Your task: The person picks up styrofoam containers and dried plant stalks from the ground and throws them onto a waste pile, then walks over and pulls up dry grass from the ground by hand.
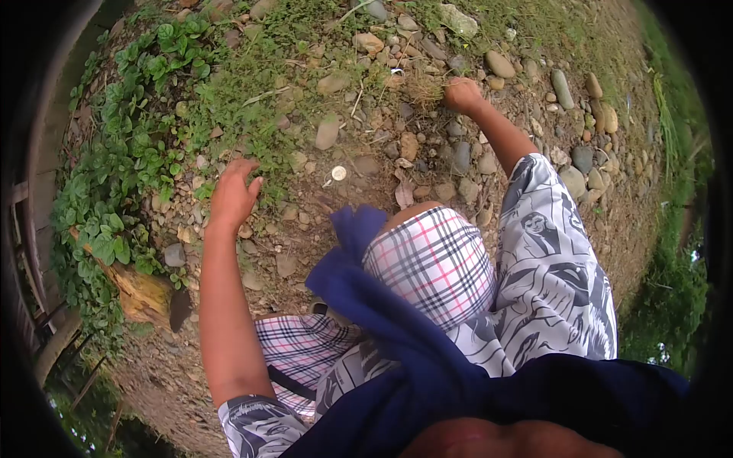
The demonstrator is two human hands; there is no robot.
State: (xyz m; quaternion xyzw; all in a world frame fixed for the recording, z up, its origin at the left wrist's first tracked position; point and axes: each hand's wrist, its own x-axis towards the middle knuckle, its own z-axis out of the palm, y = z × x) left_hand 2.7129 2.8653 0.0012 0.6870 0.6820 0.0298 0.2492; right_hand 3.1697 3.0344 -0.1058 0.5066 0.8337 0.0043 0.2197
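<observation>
- Your left hand is open, thumb spread, by the weeds; you can't tell if it touches them.
- Your right hand is curled shut beside the dry grass; its grip on any stalks can't be seen.
- A white disc lies between your hands, near a stone.

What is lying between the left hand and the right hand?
Between the left hand and the right hand, the head view shows stony ground with low weeds, dry grass, a pale oval stone and a small round whitish object.
</observation>
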